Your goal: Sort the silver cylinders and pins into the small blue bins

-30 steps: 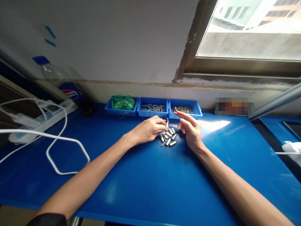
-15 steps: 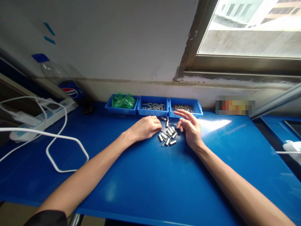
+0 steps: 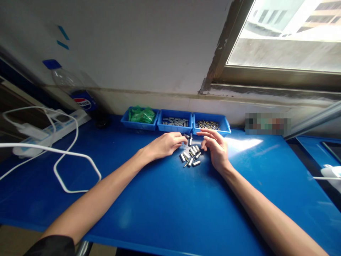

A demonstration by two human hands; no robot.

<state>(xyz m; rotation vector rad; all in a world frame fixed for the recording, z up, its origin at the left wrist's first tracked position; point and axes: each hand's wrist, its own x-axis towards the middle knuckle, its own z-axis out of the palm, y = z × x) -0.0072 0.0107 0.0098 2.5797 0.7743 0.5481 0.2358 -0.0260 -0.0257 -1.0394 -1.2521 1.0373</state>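
Note:
Several small silver-and-dark oblong metal pieces (image 3: 196, 163) lie loose on the blue table, and a thin gold-coloured pin (image 3: 185, 165) shows among them. My left hand (image 3: 165, 145) is low over the table at their left. Its fingertips reach toward the upper pieces, thumb and index finger slightly apart, with nothing visible between them. To the right of the pile is my right hand (image 3: 217, 148), index finger stretched out and the other fingers loosely bent. Nothing shows in it. Behind the hands, a blue bin (image 3: 174, 128) contains similar grey pieces, and another blue bin (image 3: 226, 129) contains thin gold-coloured pins.
A third bin (image 3: 138, 125) with green plastic (image 3: 142, 115) stands at the left of the row. A cola bottle (image 3: 82, 101), a power strip (image 3: 64, 128) and a looped white cable (image 3: 77, 192) occupy the left side. The wall and window run behind the table.
My left hand's fingers have stretched out a little to the right, toward the upper pieces. My right hand stays nearly in place. The whole view has shifted slightly.

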